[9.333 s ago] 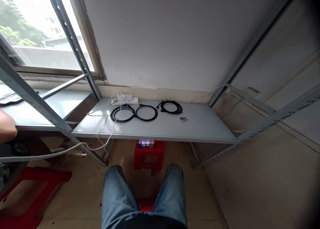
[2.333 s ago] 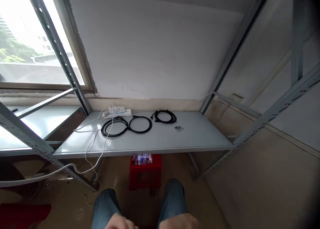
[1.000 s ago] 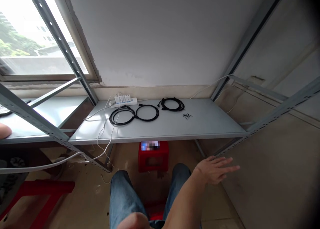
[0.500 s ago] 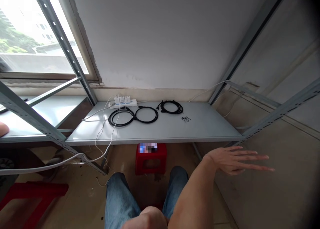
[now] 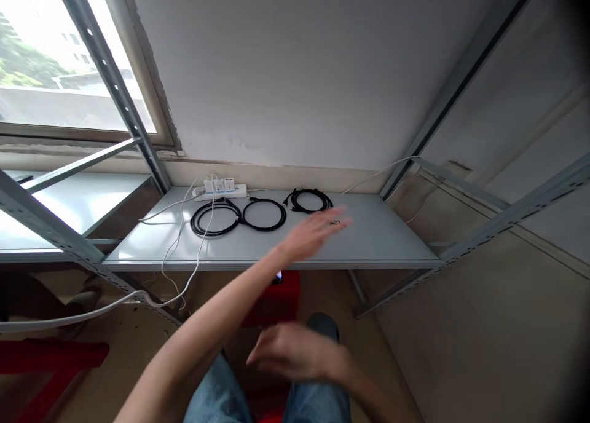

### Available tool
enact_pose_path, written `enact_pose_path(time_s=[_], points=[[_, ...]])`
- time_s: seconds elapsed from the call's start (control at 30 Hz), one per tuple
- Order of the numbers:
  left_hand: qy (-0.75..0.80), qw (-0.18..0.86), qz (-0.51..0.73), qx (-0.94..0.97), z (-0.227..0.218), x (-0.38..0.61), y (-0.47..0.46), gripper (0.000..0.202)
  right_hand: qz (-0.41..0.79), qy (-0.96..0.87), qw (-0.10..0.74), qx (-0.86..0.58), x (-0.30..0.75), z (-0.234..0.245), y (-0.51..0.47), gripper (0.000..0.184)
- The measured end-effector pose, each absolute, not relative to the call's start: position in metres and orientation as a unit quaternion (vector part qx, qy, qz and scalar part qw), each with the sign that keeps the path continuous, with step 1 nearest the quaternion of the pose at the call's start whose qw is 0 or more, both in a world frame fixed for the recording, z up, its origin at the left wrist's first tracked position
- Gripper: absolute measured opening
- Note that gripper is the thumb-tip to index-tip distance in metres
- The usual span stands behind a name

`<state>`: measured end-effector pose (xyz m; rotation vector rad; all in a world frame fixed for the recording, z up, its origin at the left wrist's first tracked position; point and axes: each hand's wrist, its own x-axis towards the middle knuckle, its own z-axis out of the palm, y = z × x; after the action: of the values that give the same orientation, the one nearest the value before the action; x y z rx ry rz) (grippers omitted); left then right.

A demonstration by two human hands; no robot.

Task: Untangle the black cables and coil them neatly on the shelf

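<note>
My left hand reaches from the lower left over the grey tabletop, its fingers stretched out and slightly blurred, with no object visible in it. Its fingertips are nearest to the small black wire ties, which it partly covers. Just behind the hand lies a coiled black cable. Farther left, another black cable lies in two loops, a thicker left loop and a thinner right loop. Smeared by motion, my right hand is low above my lap, its fingers unclear.
A white power strip with plugs stands at the back left. White cords hang over the front edge. Metal uprights frame both sides. Below is a red stool with a lit device; another red stool stands left.
My right hand has swung back from the far right to above my lap. My left hand has risen from my lap and reached over the tabletop towards the wire ties.
</note>
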<state>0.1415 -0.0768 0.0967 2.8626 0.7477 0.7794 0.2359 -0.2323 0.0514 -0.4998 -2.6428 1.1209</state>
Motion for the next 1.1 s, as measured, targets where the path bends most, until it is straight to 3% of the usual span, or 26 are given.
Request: enact_pose_path(time_s=[0.1,0.17,0.27,0.4,0.53,0.77,0.9,1.1], points=[[0.437,0.042,0.258,0.861,0.045,0.063,-0.054,0.096,0.305,-0.866,0.226,-0.324,0.269,0.053,-0.156,0.026],[0.481,0.038,0.210,0.850,0.016,0.032,-0.052,0.089,0.218,-0.816,0.294,-0.448,0.283,0.054,-0.093,0.035],[0.498,0.036,0.169,0.850,-0.007,0.017,-0.056,0.077,0.114,-0.765,0.310,-0.552,0.286,0.050,-0.011,0.051],[0.511,0.020,0.176,0.841,-0.012,0.017,-0.058,0.070,0.000,-0.766,0.197,-0.612,0.274,0.046,0.053,0.044],[0.508,0.019,0.179,0.842,-0.015,0.017,-0.054,0.068,-0.036,-0.789,0.087,-0.608,0.275,0.046,0.082,0.027],[0.522,0.021,0.214,0.825,-0.019,0.018,-0.049,0.074,-0.079,-0.827,0.048,-0.554,0.286,0.046,0.102,0.031],[0.534,0.024,0.212,0.818,-0.015,0.021,-0.050,0.076,-0.052,-0.769,0.203,-0.604,0.294,0.072,0.125,0.038],[0.543,0.028,0.211,0.812,-0.014,0.022,-0.051,0.075,0.003,-0.632,0.558,-0.538,0.290,0.113,0.152,0.034]])
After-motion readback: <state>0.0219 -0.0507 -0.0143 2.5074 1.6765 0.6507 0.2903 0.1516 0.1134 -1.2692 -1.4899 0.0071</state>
